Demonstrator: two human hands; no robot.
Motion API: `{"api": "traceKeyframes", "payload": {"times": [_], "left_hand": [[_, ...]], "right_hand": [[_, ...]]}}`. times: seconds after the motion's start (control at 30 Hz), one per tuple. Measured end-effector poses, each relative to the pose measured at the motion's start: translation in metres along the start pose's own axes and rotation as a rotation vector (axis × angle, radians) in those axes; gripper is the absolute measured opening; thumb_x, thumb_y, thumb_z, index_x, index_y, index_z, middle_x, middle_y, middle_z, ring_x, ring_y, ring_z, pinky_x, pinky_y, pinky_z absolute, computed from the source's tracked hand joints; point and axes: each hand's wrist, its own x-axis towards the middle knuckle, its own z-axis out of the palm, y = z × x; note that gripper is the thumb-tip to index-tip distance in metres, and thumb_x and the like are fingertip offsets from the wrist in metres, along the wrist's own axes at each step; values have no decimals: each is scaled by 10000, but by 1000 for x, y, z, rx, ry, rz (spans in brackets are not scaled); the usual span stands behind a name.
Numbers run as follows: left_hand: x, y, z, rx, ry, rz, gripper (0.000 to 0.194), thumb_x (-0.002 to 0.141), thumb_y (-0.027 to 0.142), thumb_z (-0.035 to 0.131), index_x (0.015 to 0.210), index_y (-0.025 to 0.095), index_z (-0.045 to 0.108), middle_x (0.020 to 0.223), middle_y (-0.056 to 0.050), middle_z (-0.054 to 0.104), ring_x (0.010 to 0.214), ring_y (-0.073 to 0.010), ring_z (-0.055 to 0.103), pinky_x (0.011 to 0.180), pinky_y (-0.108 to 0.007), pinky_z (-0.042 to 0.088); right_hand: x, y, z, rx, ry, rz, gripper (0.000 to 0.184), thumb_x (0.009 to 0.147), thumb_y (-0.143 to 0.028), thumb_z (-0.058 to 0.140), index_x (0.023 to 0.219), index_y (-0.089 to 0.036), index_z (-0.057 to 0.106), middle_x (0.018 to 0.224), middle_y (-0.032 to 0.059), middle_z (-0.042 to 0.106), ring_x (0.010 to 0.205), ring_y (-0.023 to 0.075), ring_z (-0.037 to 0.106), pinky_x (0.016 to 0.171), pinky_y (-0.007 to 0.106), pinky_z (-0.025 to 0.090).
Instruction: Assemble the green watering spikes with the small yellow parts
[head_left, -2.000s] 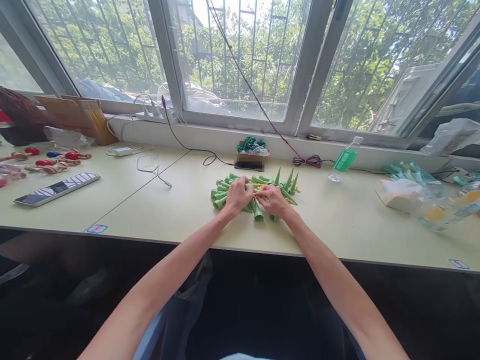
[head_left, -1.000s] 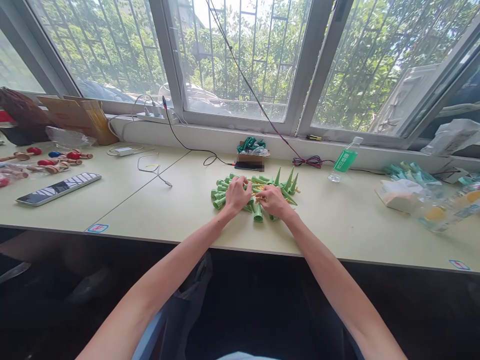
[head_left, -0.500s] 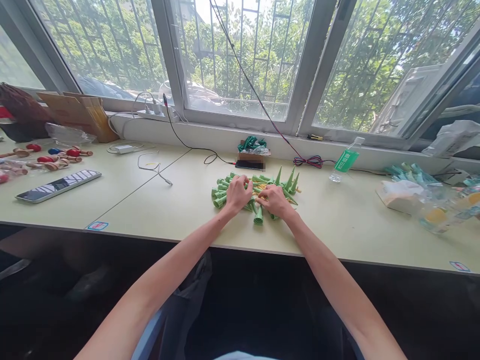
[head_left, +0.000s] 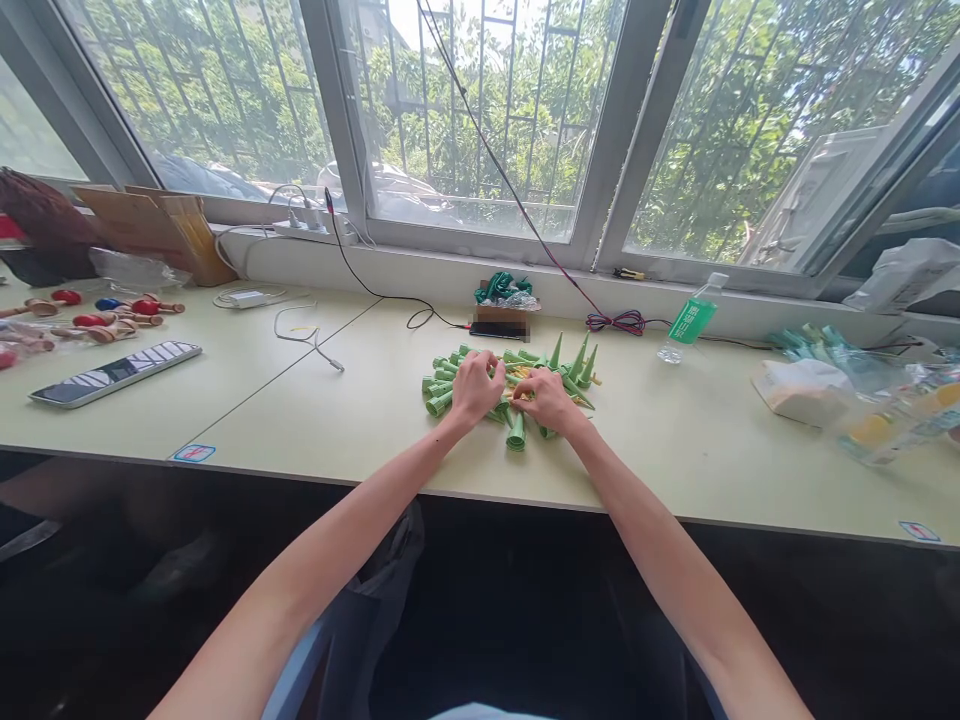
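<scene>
Apparently it's close fingerwork at mid-frame — left hand point(head_left: 476, 390) and right hand point(head_left: 549, 398) curled over green cones point(head_left: 515, 437), whether gripping I can't tell — needing a delicate touch next.

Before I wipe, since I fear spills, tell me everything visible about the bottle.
The bottle looks like clear plastic, capped in white, with a white-lettered green label. It stands on the table near the sill, slanting rightward in view. The left hand and right hand are away from it. I can't tell whether it holds liquid.
</scene>
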Motion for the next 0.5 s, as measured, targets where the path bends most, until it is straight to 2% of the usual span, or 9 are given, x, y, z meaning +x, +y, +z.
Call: {"api": "traceKeyframes", "payload": {"times": [0.3,0.5], "left_hand": [[1,-2,1,-14,3,31,169,911,311,545,791,201,589,830,-59,602,759,-199,586,702,-312,445],[2,-3,2,-54,10,110,169,914,299,546,796,194,607,809,-42,604,731,-176,567,707,-300,444]], "right_hand": [[0,-1,1,25,-10,8,109,840,-192,682,752,-177,744,790,44,577,872,205,520,848,364,375],[-3,2,-4,61,91,26,140,857,-199,666,730,-167,718,811,53,599,902,218,540,863,372,389]]}}
